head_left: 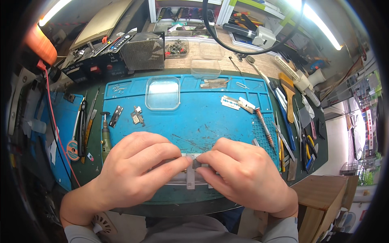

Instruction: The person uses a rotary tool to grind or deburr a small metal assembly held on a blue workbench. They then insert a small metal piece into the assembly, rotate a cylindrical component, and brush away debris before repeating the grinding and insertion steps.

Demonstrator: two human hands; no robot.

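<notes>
Both hands meet over a slim, pale-edged flat device (174, 183) at the near edge of the blue mat. A short silver metal bar (190, 178) lies across it, between my fingertips. My left hand (142, 168) has its fingers bent and closed at the left side of the bar. From the right, my right hand (239, 172) pinches close to the bar's upper end, thumb and index finger almost together. Something small and dark shows there, too small to name. The hands cover most of the device.
The blue mat (133, 141) carries small phone parts (137, 116), a clear plastic box (163, 94), razor blades (231, 103) and a screwdriver (265, 128). A green-handled rotary tool (105, 139) stands at left. Brushes (289, 97), pliers (310, 148) and tweezers lie right.
</notes>
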